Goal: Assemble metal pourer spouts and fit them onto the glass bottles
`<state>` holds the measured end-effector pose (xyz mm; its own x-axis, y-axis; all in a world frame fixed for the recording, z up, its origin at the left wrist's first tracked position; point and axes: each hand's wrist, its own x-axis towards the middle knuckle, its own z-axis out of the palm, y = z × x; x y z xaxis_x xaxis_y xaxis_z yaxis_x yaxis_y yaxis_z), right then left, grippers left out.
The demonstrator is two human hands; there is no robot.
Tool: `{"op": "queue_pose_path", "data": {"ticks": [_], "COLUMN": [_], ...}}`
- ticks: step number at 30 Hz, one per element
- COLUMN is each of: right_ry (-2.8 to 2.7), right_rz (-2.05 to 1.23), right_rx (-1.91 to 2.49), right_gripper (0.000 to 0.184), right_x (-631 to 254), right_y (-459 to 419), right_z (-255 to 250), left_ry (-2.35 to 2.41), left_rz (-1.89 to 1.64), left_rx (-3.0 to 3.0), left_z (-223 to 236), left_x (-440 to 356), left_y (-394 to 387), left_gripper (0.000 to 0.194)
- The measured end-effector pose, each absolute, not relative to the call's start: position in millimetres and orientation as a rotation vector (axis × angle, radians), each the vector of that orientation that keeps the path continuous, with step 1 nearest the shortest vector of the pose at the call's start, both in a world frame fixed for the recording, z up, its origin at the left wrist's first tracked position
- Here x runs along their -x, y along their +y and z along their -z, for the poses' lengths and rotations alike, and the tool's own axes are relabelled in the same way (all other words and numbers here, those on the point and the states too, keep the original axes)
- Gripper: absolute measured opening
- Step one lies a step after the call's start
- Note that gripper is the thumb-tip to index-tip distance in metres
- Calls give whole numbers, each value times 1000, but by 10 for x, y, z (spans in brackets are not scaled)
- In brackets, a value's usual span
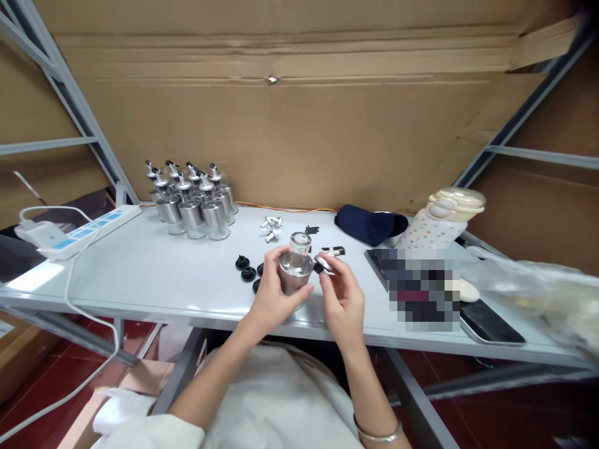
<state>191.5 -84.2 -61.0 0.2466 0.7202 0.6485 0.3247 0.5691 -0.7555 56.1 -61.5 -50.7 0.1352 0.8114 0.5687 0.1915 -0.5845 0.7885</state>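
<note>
My left hand (271, 293) is wrapped round a small glass bottle with a steel sleeve (294, 268), held upright just above the front of the table; its neck has no top on it. My right hand (341, 290) pinches a small metal pourer cap (324, 263) beside the bottle's right shoulder. Black rubber stoppers (247, 269) lie on the table just left of my left hand. A few loose metal spouts (271, 227) and a black part (311, 230) lie behind the bottle.
A cluster of several finished bottles with pourers (194, 202) stands at the back left of the white table (140, 274). A power strip (88, 231) lies at the left edge. A dark cap (369, 224), a dotted flask (442, 224) and a tray (491, 321) sit right.
</note>
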Motion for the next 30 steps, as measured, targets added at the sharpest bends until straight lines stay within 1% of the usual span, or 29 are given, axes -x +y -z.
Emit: {"op": "queue_pose_path", "data": {"ticks": [2, 3, 4, 8, 10, 14, 19, 24, 30], "right_ry": [-1289, -1279, -1282, -1379, -1461, -1580, -1619, -1573, -1572], "right_rz": [-293, -273, -259, -209, -192, -204, -192, -192, -133], "right_rx": [933, 889, 837, 691, 718, 753, 705, 710, 715], "right_gripper": [28, 31, 35, 55, 58, 51, 38, 35, 35], "right_x": [-1898, -1891, -1887, -1893, -1895, -1871, -1835, -1800, -1786], "right_y": [-848, -847, -843, -792, -754, -688, -655, -646, -627], "right_z": [547, 501, 447, 198, 96, 8, 27, 84, 121], "left_ry": [973, 972, 965, 910, 872, 787, 776, 769, 743], "left_rz": [-1331, -1258, -1193, -1019, -996, -1019, -1038, -1056, -1068], "left_rx": [-1810, -1791, -1779, -1747, -1738, -1733, -1722, -1742, -1748], "left_z": [525, 527, 524, 502, 492, 475, 475, 471, 464], "left_x": [-565, -562, -558, -533, -527, -524, -521, -522, -528], "left_y": [-620, -628, -639, -708, -736, -750, -742, -749, -753], "left_gripper": [80, 85, 85, 75, 74, 78, 79, 79, 85]}}
